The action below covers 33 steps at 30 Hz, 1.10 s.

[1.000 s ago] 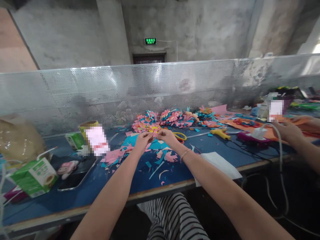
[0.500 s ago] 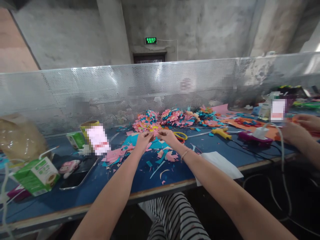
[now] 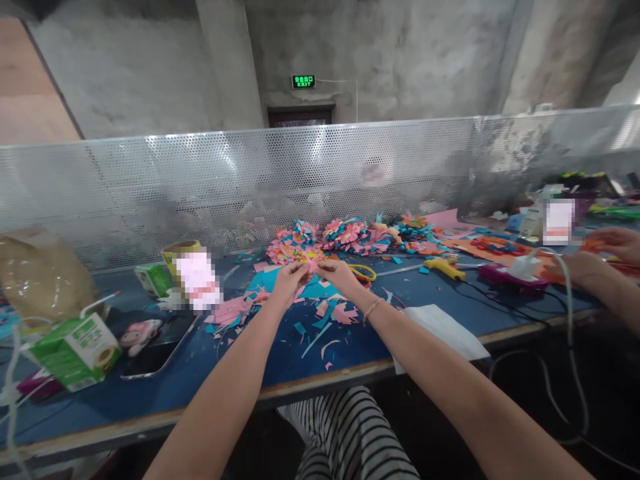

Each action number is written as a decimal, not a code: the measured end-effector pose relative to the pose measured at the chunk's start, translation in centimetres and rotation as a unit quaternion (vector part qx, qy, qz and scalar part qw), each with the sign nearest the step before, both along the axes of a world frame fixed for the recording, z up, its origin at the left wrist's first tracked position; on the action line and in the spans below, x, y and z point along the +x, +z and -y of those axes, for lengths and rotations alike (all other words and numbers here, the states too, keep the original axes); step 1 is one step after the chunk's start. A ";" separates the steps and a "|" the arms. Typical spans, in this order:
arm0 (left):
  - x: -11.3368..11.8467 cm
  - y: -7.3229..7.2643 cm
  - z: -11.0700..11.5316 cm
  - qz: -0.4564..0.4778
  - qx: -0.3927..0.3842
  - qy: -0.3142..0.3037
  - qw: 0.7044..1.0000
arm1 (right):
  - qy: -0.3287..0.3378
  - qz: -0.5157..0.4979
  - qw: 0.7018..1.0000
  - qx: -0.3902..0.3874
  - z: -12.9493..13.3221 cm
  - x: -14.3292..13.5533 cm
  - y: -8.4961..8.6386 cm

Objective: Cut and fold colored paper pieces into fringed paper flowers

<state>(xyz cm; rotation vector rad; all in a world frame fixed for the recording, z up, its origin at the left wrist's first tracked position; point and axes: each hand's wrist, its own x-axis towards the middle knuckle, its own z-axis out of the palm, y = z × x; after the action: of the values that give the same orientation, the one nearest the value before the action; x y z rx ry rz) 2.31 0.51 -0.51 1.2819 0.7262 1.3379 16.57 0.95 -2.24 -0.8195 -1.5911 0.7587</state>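
Over the middle of the blue table, my left hand (image 3: 293,277) and my right hand (image 3: 336,272) meet with fingers pinched. Between their fingertips is a small piece of pink paper (image 3: 313,265), partly covered by the fingers. Sheets of light blue paper (image 3: 267,280) lie just beneath. Behind the hands sit bunches of pink, blue and yellow paper flowers (image 3: 345,231). Yellow-handled scissors (image 3: 365,272) rest right beside my right hand. Pink and blue paper scraps (image 3: 233,310) are scattered in front and to the left.
A yellow glue gun (image 3: 443,269) and a purple power strip (image 3: 513,277) with cables lie right. White paper (image 3: 443,330) overhangs the table edge (image 3: 330,375). At left are a phone (image 3: 160,350) and a green drink carton (image 3: 75,353). Another person's hands (image 3: 590,270) work far right.
Both my hands stay together on the pink paper with barely any movement. The view shifts very slightly. At far right, the other person's hands shift a little.
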 end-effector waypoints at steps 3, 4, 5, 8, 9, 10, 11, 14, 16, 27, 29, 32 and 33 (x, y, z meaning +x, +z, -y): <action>-0.2 -0.2 -0.3 -0.026 0.014 0.023 0.999 | 0.004 -0.005 1.000 -0.008 0.3 -0.1 0.1; -0.2 -0.2 -0.3 -0.049 0.027 0.036 0.998 | 0.006 -0.017 1.000 -0.017 0.4 -0.2 0.2; -0.3 -0.2 -0.4 -0.081 0.046 0.053 0.994 | 0.011 -0.033 0.999 -0.031 0.5 -0.2 0.3; -0.4 -0.1 -0.1 -0.190 0.148 0.132 0.962 | 0.046 -0.103 0.989 -0.101 0.8 -0.5 0.5; -0.4 0.0 0.0 -0.218 0.187 0.156 0.945 | 0.064 -0.125 0.982 -0.123 0.9 -0.6 0.5; -0.4 0.1 0.2 -0.235 0.221 0.173 0.931 | 0.082 -0.143 0.976 -0.141 0.9 -0.7 0.5; -0.4 0.1 0.3 -0.243 0.244 0.184 0.921 | 0.097 -0.158 0.971 -0.151 0.8 -0.7 0.5; -0.3 0.2 0.5 -0.222 0.239 0.206 0.923 | 0.116 -0.178 0.965 -0.153 0.7 -0.7 0.3; -0.3 0.3 0.4 -0.194 0.204 0.214 0.935 | 0.109 -0.175 0.966 -0.155 0.6 -0.6 0.2; -0.1 0.1 -0.1 -0.103 0.090 0.128 0.982 | 0.041 -0.058 0.994 -0.083 0.3 -0.6 -0.1; -0.1 -0.2 -0.4 -0.087 0.074 0.112 0.987 | 0.031 -0.037 0.997 -0.065 0.2 -0.6 -0.1; -0.2 -0.5 -0.7 -0.075 0.075 0.117 0.988 | 0.023 -0.017 0.998 -0.049 0.2 -0.5 -0.2; -0.2 -0.5 -0.8 -0.077 0.080 0.121 0.986 | 0.015 -0.010 0.999 -0.045 0.2 -0.5 -0.1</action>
<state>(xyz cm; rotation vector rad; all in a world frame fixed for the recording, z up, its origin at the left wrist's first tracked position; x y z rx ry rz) 2.07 1.27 -1.06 1.4733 0.9205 1.5299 16.10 0.78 -2.37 -0.8512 -1.5636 0.8628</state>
